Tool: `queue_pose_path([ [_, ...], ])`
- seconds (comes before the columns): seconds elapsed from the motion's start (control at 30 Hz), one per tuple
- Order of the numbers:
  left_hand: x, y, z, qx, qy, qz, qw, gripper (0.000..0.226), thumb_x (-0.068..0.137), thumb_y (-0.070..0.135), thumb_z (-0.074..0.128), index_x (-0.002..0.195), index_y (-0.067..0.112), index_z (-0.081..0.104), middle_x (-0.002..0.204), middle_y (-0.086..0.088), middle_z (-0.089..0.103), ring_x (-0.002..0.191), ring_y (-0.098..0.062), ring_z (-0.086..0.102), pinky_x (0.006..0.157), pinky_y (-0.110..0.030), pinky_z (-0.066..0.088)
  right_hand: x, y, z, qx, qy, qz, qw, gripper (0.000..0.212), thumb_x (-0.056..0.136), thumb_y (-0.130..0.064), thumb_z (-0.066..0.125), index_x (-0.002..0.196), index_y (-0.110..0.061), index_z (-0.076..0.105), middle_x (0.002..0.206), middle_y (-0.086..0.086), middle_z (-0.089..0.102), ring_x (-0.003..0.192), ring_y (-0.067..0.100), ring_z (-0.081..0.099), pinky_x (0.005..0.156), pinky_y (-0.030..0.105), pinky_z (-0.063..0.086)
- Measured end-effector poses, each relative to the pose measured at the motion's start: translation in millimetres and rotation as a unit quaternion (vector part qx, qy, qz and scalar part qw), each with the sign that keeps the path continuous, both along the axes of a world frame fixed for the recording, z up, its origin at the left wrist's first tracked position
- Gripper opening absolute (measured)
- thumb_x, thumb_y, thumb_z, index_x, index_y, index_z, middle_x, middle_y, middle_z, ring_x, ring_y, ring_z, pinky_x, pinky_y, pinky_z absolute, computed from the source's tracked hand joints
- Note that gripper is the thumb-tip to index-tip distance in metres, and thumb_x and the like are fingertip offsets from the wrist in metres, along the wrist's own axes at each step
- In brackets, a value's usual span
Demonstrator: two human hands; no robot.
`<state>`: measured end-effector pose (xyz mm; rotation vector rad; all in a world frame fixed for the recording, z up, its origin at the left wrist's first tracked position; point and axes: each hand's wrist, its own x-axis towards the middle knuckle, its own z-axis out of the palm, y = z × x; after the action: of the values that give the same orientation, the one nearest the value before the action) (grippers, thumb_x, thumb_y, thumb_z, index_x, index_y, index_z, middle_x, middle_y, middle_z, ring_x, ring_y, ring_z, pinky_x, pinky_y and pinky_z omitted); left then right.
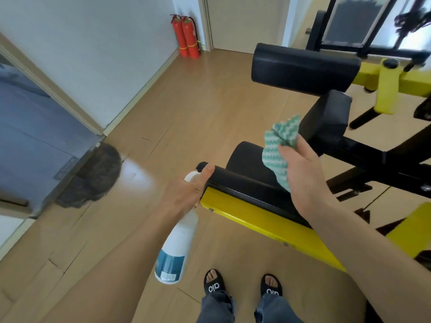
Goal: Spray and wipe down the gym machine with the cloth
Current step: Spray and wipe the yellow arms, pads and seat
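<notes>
Both arms reach forward; left hand [186,192] grips a bottle [176,245], right hand [303,173] pinches a cloth [279,145]

A white plastic spray bottle [176,248] with a blue label near its base hung at lower centre of the frame, tilted, its nozzle end up against the near end of the machine. A crumpled green-and-white wavy-striped cloth [281,149] sat bunched right of centre, over a black cushion. The yellow-and-black steel gym machine [261,220] filled the right side: a yellow beam running to the lower right, black roller pads above it, one at upper right.
</notes>
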<state>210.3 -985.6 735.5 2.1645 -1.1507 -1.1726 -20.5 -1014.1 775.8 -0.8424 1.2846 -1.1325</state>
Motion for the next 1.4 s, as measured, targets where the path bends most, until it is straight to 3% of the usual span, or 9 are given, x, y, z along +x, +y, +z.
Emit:
queue_pose_path([
  [0.1, 25.6, -5.8, -1.9, 0.002, 0.004, 0.023, 1.0, 0.107, 0.064, 0.099, 0.04, 0.089, -0.002, 0.064, 0.063, -0.01, 0.061, 0.059, -0.022, 0.057, 0.068, -0.034, 0.05, 41.0, -1.7, -18.9, -0.103, 0.173, 0.133, 0.971, 0.038, 0.105, -0.021, 0.047, 0.141, -0.032, 0.054, 0.13, -0.016, 0.061, 0.122, -0.004, 0.053, 0.103, 0.024, 0.039],
  [0.23, 52.1, -10.6, -6.8, -0.016, 0.013, 0.038, 0.999, 0.089, 0.088, 0.087, 0.039, 0.091, 0.002, 0.062, 0.07, -0.009, 0.062, 0.065, -0.022, 0.057, 0.076, -0.038, 0.05, 79.2, 2.0, -73.0, -0.188, 0.524, 0.456, 0.695, 0.046, 0.101, -0.057, 0.039, 0.143, -0.042, 0.051, 0.168, -0.013, 0.01, 0.155, 0.017, 0.006, 0.125, 0.045, 0.01],
  [0.4, 71.3, -17.5, -12.4, -0.031, 0.064, 0.064, 0.995, 0.08, 0.092, 0.082, 0.042, 0.094, 0.005, 0.064, 0.075, -0.008, 0.063, 0.066, -0.022, 0.056, 0.074, -0.037, 0.048, 100.3, -20.1, -77.1, -0.188, 0.506, 0.302, 0.786, 0.058, 0.103, -0.045, 0.045, 0.155, -0.026, 0.029, 0.154, 0.001, 0.037, 0.127, 0.028, 0.051, 0.097, 0.042, 0.044],
  [0.47, 72.2, -17.4, -13.1, -0.024, 0.068, 0.058, 0.996, 0.083, 0.092, 0.082, 0.04, 0.096, 0.003, 0.063, 0.073, -0.008, 0.061, 0.066, -0.022, 0.055, 0.073, -0.037, 0.048, 118.3, -29.7, -86.1, -0.118, 0.625, 0.343, 0.691, 0.078, 0.098, -0.064, 0.04, 0.158, -0.019, 0.016, 0.152, 0.013, 0.039, 0.13, 0.033, 0.048, 0.099, 0.044, 0.042],
  [0.53, 70.1, -17.5, -11.7, -0.026, 0.07, 0.052, 0.996, 0.085, 0.093, 0.082, 0.039, 0.096, 0.001, 0.062, 0.072, -0.008, 0.059, 0.066, -0.022, 0.054, 0.073, -0.037, 0.047, 131.2, -37.9, -94.0, -0.101, 0.698, 0.352, 0.615, 0.078, 0.096, -0.07, 0.039, 0.149, -0.013, 0.027, 0.128, 0.012, 0.056, 0.11, 0.032, 0.06, 0.075, 0.04, 0.043],
  [0.63, 66.2, -19.7, -10.0, -0.017, 0.077, 0.048, 0.996, 0.078, 0.092, 0.083, 0.039, 0.084, 0.007, 0.06, 0.075, -0.007, 0.06, 0.067, -0.022, 0.053, 0.074, -0.037, 0.047, 134.1, -45.9, -99.3, -0.158, 0.703, 0.338, 0.605, 0.064, 0.095, -0.068, 0.044, 0.129, -0.014, 0.044, 0.104, 0.003, 0.061, 0.087, 0.027, 0.065, 0.06, 0.036, 0.039],
  [0.9, 31.4, -24.6, -7.1, 0.026, 0.044, 0.027, 0.998, 0.073, 0.088, 0.084, 0.042, 0.076, 0.012, 0.054, 0.067, -0.007, 0.056, 0.059, -0.021, 0.052, 0.063, -0.032, 0.045, 55.1, -2.6, -95.7, -0.201, 0.711, 0.306, 0.601, 0.058, 0.098, -0.058, 0.047, 0.136, -0.014, 0.041, 0.113, 0.0, 0.057, 0.095, 0.017, 0.06, 0.07, 0.029, 0.042],
  [1.1, 4.2, -25.7, -5.9, -0.064, 0.028, 0.002, 0.998, 0.044, 0.102, 0.061, 0.048, 0.107, 0.018, 0.056, 0.075, -0.002, 0.057, 0.07, -0.018, 0.055, 0.056, -0.027, 0.039, -48.2, 36.6, -91.5, -0.155, 0.756, 0.311, 0.555, 0.068, 0.096, -0.061, 0.043, 0.148, -0.018, 0.034, 0.131, -0.003, 0.055, 0.112, 0.013, 0.056, 0.094, 0.026, 0.046],
  [1.4, 19.9, -30.9, 5.1, 0.045, -0.015, 0.002, 0.999, 0.087, 0.092, 0.086, 0.027, 0.117, 0.013, 0.07, 0.061, -0.007, 0.06, 0.072, -0.022, 0.059, 0.067, -0.034, 0.04, 83.0, -39.4, -95.6, -0.252, 0.625, 0.405, 0.617, 0.06, 0.098, -0.052, 0.054, 0.138, -0.01, 0.039, 0.12, 0.005, 0.056, 0.097, 0.023, 0.062, 0.066, 0.035, 0.041],
])
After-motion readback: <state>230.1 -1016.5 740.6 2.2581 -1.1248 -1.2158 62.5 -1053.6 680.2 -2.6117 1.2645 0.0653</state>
